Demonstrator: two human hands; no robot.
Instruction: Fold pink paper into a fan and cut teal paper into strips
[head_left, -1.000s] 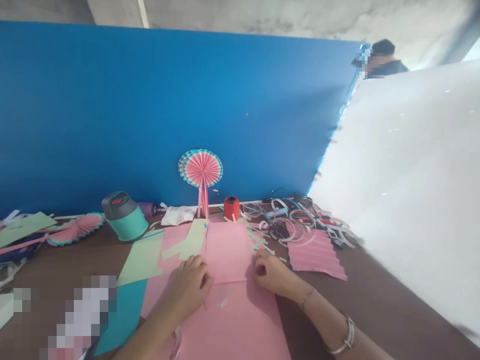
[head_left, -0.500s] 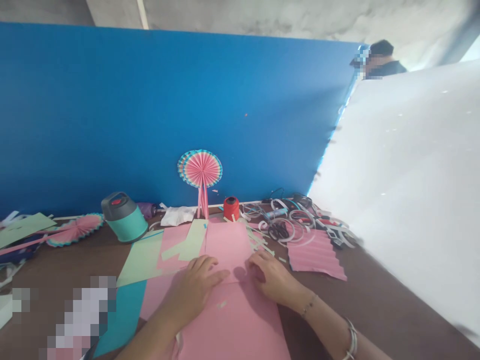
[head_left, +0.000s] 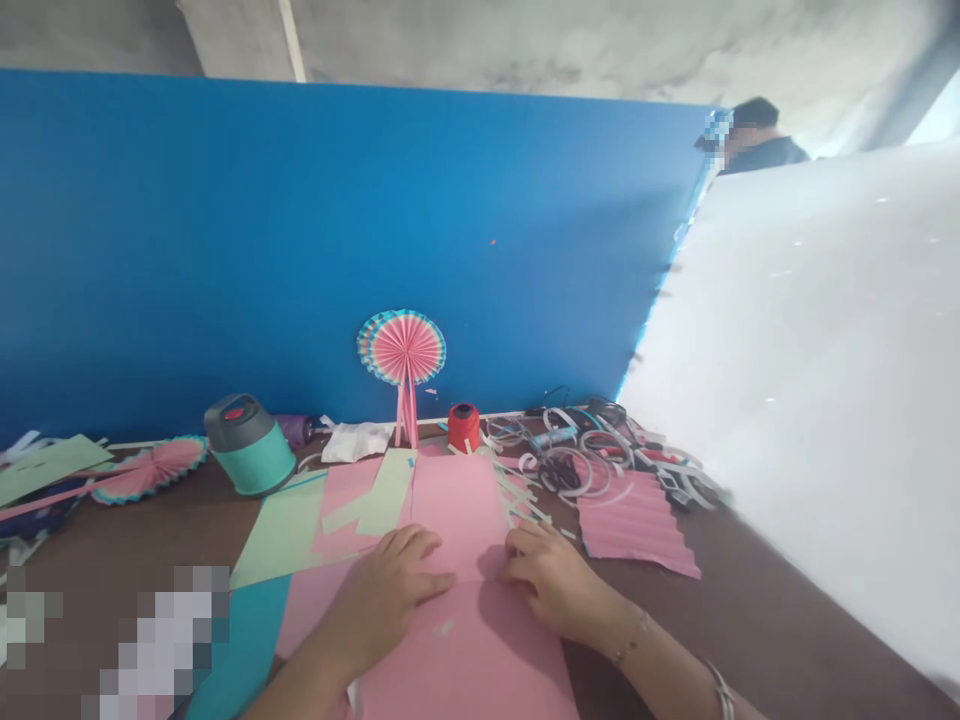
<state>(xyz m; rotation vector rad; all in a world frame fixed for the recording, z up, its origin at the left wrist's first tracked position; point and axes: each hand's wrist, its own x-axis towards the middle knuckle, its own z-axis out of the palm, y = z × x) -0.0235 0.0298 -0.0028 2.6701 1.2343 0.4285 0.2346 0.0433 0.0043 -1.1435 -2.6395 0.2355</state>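
A pink paper sheet (head_left: 457, 490) lies over a larger pink sheet (head_left: 480, 665) in front of me, and a faint line runs across where they meet. My left hand (head_left: 394, 580) presses on the left side of the paper, thumb and fingers spread apart. At the right edge of the smaller sheet, my right hand (head_left: 555, 580) has its fingers curled in and seems to pinch that edge. Its fingertips are partly hidden. A small pale scrap (head_left: 443, 628) rests on the larger sheet below my left thumb.
Pale green paper (head_left: 281, 530) and a teal sheet (head_left: 244, 640) lie left. Behind stand a teal jar (head_left: 255, 455), a red thread spool (head_left: 463, 430) and a pink pleated fan (head_left: 405, 350). Coiled cables (head_left: 570, 465) and pleated pink paper (head_left: 634, 520) are right. A person (head_left: 761, 140) is beyond the partition.
The view has tipped slightly upward, so everything sits lower. My right hand's fingers have shifted a little along the paper's right edge; my left hand stays on the paper.
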